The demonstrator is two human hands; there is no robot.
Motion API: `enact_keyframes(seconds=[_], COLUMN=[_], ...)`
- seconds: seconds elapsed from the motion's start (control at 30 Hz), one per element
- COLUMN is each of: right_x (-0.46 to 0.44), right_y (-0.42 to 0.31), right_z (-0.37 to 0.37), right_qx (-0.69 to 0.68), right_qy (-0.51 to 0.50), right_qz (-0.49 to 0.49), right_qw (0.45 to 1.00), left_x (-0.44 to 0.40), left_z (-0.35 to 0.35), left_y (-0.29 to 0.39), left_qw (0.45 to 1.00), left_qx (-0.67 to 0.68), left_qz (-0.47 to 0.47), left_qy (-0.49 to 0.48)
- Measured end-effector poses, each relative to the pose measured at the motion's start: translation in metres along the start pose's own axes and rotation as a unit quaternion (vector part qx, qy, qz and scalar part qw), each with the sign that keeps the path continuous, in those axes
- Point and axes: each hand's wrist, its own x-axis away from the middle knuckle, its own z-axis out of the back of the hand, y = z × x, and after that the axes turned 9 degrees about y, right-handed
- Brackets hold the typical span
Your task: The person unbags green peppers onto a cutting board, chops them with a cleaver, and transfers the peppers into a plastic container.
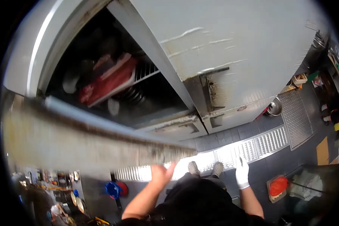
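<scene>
The door [75,145] of the fridge [245,45] is swung open at the left, and its lower edge is met by the bare left hand [162,174], though whether the fingers are closed around it cannot be told. The right hand [242,172], covered by a white glove [242,175], is held apart over the grate [267,143], its grip (too blurred and small) impossible to tell. Inside the fridge, red meat [111,81] is seen on a tray beside a wire rack [145,71].

Commercial kitchen, large grey refrigerator [252,45] holding raw meat [111,82], metal floor grating [272,141]
</scene>
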Motion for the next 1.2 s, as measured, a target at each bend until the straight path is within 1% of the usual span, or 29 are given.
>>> enact_keyframes(seconds=[0.03, 0.07, 0.13, 0.2, 0.23, 0.27, 0.3, 0.33, 0.4, 0.43, 0.47, 0.5, 0.53, 0.57, 0.6, 0.63, 0.7, 0.73, 0.8, 0.83, 0.87, 0.9, 0.93, 0.97, 1.0, 1.03, 1.07, 1.1, 1.2], right_x=[0.005, 0.020, 0.027, 0.019, 0.009, 0.000, 0.000, 0.000, -0.001, 0.006, 0.003, -0.001, 0.002, -0.007, -0.014, -0.007, -0.009, 0.012, 0.029, 0.051, 0.063, 0.080, 0.109, 0.121, 0.137, 0.161, 0.182, 0.204, 0.255], right_y=[0.045, 0.041, 0.044, 0.024, 0.029, 0.035, 0.008, 0.000, -0.014, -0.010, -0.008, -0.014, -0.003, 0.006, 0.008, 0.003, -0.009, -0.019, -0.042, -0.044, -0.046, -0.053, -0.055, -0.052, -0.050, -0.052, -0.045, -0.045, -0.038], right_z=[0.017, 0.021, 0.023, 0.009, 0.007, 0.000, -0.008, -0.011, -0.025, -0.024, -0.027, -0.039, -0.044, -0.056, -0.070, -0.086, -0.134, -0.161, -0.230, -0.264, -0.297, -0.331, -0.362, -0.393, -0.426, -0.456, -0.482, -0.506, -0.565], right_qx=[0.008, -0.026, 0.003, 0.008, 0.026, 0.036, -0.020, -0.001, -0.017, -0.015, -0.015, 0.040, 0.054, 0.068, 0.082, 0.091, 0.114, 0.126, 0.134, 0.153, 0.171, 0.155, 0.136, 0.144, 0.156, 0.180, 0.155, 0.160, 0.159], right_qy=[0.032, 0.019, -0.062, -0.083, -0.076, -0.071, -0.074, -0.062, -0.051, -0.077, -0.104, -0.106, -0.123, -0.139, -0.156, -0.185, -0.218, -0.235, -0.273, -0.298, -0.318, -0.345, -0.373, -0.397, -0.424, -0.445, -0.476, -0.495, -0.552], right_qz=[-0.017, -0.064, -0.059, -0.035, 0.016, 0.067, 0.007, 0.004, 0.003, -0.005, -0.004, 0.009, 0.021, 0.047, 0.073, 0.070, 0.087, 0.085, 0.089, 0.111, 0.138, 0.152, 0.155, 0.187, 0.194, 0.205, 0.180, 0.142, 0.044], right_qw=[0.999, 0.997, 0.996, 0.996, 0.997, 0.995, 0.997, 0.998, 0.999, 0.997, 0.994, 0.993, 0.991, 0.987, 0.982, 0.976, 0.965, 0.960, 0.948, 0.936, 0.922, 0.913, 0.904, 0.887, 0.871, 0.853, 0.847, 0.842, 0.817], left_x=[-0.017, -0.046, -0.090, -0.099, -0.086, -0.070, -0.051, -0.026, 0.059, 0.118, 0.197, 0.266, 0.327, 0.356, 0.431, 0.470, 0.494, 0.521, 0.550, 0.554, 0.546, 0.533, 0.539, 0.547, 0.554, 0.536, 0.521, 0.490, 0.509], left_z=[-0.010, -0.023, -0.041, -0.055, -0.058, -0.061, -0.062, -0.065, -0.087, -0.089, -0.092, -0.087, -0.064, -0.031, -0.027, 0.003, 0.026, 0.037, 0.020, 0.033, 0.026, 0.022, 0.030, 0.014, -0.001, 0.031, 0.060, 0.102, 0.152], left_y=[0.013, 0.025, 0.032, 0.026, 0.016, 0.006, -0.012, -0.034, -0.126, -0.173, -0.236, -0.286, -0.316, -0.303, -0.339, -0.325, -0.298, -0.293, -0.308, -0.303, -0.301, -0.310, -0.314, -0.342, -0.369, -0.372, -0.378, -0.375, -0.434], left_qw=[0.997, 0.988, 0.985, 0.983, 0.988, 0.988, 0.981, 0.967, 0.934, 0.876, 0.868, 0.841, 0.759, 0.718, 0.749, 0.719, 0.700, 0.668, 0.606, 0.596, 0.592, 0.661, 0.688, 0.719, 0.747, 0.756, 0.762, 0.767, 0.712], left_qx=[0.029, 0.060, -0.087, -0.159, -0.152, -0.150, -0.164, -0.170, -0.134, -0.156, -0.144, -0.192, -0.200, -0.201, -0.228, -0.224, -0.212, -0.180, -0.100, -0.091, -0.078, -0.049, -0.017, 0.014, 0.046, 0.010, -0.026, -0.063, -0.034], left_qz=[0.066, 0.129, 0.144, -0.009, 0.021, 0.018, 0.063, 0.107, 0.251, 0.358, 0.381, 0.366, 0.367, 0.437, 0.376, 0.502, 0.607, 0.667, 0.766, 0.770, 0.770, 0.679, 0.674, 0.662, 0.645, 0.632, 0.619, 0.605, 0.701], left_qy=[0.030, 0.064, 0.037, 0.095, 0.029, -0.007, -0.080, -0.158, -0.217, -0.282, -0.284, -0.349, -0.500, -0.503, -0.497, -0.426, -0.310, -0.276, -0.191, -0.208, -0.225, -0.317, -0.268, -0.210, -0.156, -0.172, -0.189, -0.205, -0.015])
